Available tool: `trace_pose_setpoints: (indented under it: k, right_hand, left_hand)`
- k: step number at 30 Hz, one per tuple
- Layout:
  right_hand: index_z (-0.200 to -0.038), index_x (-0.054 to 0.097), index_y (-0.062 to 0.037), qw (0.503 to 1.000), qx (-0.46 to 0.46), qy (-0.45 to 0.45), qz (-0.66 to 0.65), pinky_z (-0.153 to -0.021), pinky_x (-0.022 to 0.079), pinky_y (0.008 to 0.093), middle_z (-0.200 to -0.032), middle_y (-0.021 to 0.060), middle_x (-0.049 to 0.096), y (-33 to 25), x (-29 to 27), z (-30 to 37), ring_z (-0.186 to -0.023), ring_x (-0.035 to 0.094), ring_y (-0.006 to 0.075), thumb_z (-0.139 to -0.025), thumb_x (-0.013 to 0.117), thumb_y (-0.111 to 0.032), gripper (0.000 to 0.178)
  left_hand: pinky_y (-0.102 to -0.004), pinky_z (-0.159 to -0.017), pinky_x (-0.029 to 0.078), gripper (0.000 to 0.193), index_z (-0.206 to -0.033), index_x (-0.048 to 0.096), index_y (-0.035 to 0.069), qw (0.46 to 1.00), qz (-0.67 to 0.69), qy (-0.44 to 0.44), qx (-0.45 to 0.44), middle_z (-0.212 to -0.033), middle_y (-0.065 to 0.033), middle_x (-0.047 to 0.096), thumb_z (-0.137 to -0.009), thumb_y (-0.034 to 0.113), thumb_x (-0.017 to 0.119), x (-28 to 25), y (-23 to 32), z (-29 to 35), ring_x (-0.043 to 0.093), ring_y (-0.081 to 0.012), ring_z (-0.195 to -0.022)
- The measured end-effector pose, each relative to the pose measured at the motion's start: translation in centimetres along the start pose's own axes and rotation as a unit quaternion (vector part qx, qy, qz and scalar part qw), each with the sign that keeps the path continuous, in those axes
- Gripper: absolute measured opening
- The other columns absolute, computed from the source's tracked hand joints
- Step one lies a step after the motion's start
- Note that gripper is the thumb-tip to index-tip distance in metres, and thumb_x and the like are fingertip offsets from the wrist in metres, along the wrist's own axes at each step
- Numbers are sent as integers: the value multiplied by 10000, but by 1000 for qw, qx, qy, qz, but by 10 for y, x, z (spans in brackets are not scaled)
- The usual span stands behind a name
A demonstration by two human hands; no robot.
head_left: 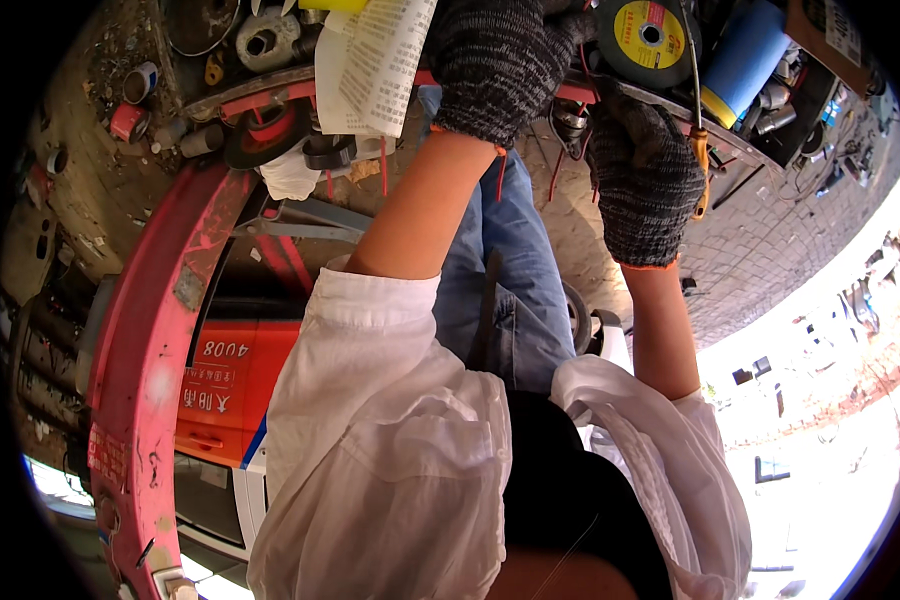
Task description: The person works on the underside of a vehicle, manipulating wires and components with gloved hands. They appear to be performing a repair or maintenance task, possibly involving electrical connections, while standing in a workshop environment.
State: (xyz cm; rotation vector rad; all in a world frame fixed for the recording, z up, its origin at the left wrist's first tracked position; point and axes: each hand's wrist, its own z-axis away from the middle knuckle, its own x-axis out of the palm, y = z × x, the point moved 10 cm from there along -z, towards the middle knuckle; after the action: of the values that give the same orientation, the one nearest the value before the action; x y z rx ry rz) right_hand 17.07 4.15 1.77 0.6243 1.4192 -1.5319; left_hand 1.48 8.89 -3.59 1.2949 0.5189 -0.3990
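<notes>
Both of my hands wear dark grey knitted gloves with orange cuffs. My left hand (505,75) is over the edge of the workbench at the top of the view, with its fingers bent and partly cut off by the frame. Lower and to the right, my right hand (645,175) is closed with its fingers curled; what is in them is hidden. A thin red cord hangs close to both hands. Beside the right hand are a small metal fitting (570,125) and a screwdriver (701,175) with an orange handle. Just above it lies a yellow-labelled abrasive disc (630,35).
A printed paper sheet (375,65) hangs over the bench left of my left hand. A blue roll (755,60) and metal parts lie at the right. A pink metal beam (145,370) and an orange vehicle panel (230,370) stand at the left.
</notes>
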Motion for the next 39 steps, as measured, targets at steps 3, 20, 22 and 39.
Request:
trace_pose_setpoints:
  k: [3,20,22,39]
  right_hand:
    - [-1212,766,-90,1000,-22,19,-5,-798,563,319,-975,105,771,1,-1,2,-853,733,213,-909,747,-67,305]
    - [-1232,759,-107,998,20,37,41,-763,554,310,-936,99,758,5,5,14,-826,721,215,-900,765,-44,338]
    - [-1236,754,-97,998,15,45,32,-794,560,317,-980,109,767,3,7,14,-869,735,226,-904,763,-45,336]
    - [-1209,743,-35,998,36,25,-39,-921,543,324,-1069,131,765,-1,11,6,-976,728,234,-922,734,-22,287]
  left_hand:
    - [-460,-860,539,286,-1013,783,37,1000,12,-1,0,-965,-192,751,-869,284,774,2,-1,0,703,-373,-912]
    - [-438,-850,551,291,-1022,775,17,992,8,-119,52,-977,-196,754,-828,230,815,17,9,-3,712,-364,-916]
    - [-432,-838,555,282,-1012,778,19,986,88,-142,13,-967,-189,756,-807,206,831,19,1,-3,717,-354,-904]
    - [-430,-892,542,260,-1035,779,33,992,98,-78,10,-1016,-170,759,-817,172,809,13,-1,-2,706,-337,-953]
